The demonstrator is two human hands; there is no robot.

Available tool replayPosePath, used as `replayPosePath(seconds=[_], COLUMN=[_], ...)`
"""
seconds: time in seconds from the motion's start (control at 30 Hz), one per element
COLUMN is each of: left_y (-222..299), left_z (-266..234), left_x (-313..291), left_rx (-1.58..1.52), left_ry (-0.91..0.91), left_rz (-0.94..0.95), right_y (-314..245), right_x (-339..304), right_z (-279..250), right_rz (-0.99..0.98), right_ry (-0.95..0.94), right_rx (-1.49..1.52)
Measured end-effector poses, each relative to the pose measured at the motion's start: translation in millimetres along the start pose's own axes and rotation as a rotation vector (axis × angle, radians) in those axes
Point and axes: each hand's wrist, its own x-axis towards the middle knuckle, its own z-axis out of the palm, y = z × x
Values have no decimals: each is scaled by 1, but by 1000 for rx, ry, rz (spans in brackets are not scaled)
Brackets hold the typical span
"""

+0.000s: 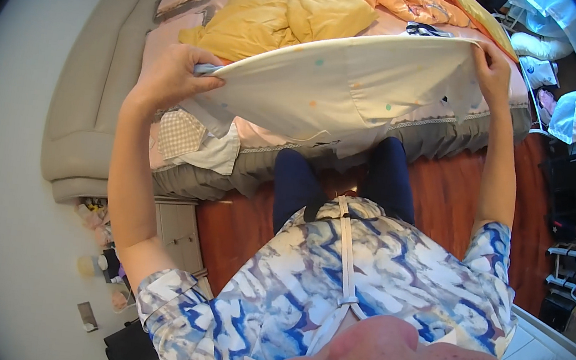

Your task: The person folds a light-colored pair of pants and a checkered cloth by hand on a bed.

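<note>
holding spotted cream cloth (340, 78) spread wide, clamped in left hand (177, 76) and right hand (492, 74) at upper edge, beside bed (452, 132)

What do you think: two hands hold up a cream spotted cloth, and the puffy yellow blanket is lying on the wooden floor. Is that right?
Not quite. The puffy yellow blanket isn't on the wooden floor; the head view shows it lying on the bed. The left hand and right hand do hold up the cream spotted cloth.
</note>
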Motion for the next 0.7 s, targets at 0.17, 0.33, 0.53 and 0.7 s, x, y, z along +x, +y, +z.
replayPosePath(seconds=[0.17, 0.33, 0.53, 0.7], left_y=[3, -1, 2, -6], left_z=[22, 45, 47, 43], left_x=[-49, -97, -121, -119], left_rx=[-100, 87, -54, -76], left_ry=[211, 257, 238, 248], left_rz=[-28, 98, 9, 58], right_y=[-42, -74, -73, -85], right_x=[-37, -74, -81, -75], right_z=[-61, -85, -111, -117], right_rz=[118, 159, 236, 197], right_ry=[-126, -303, -464, -476], right_rx=[224, 226, 404, 291])
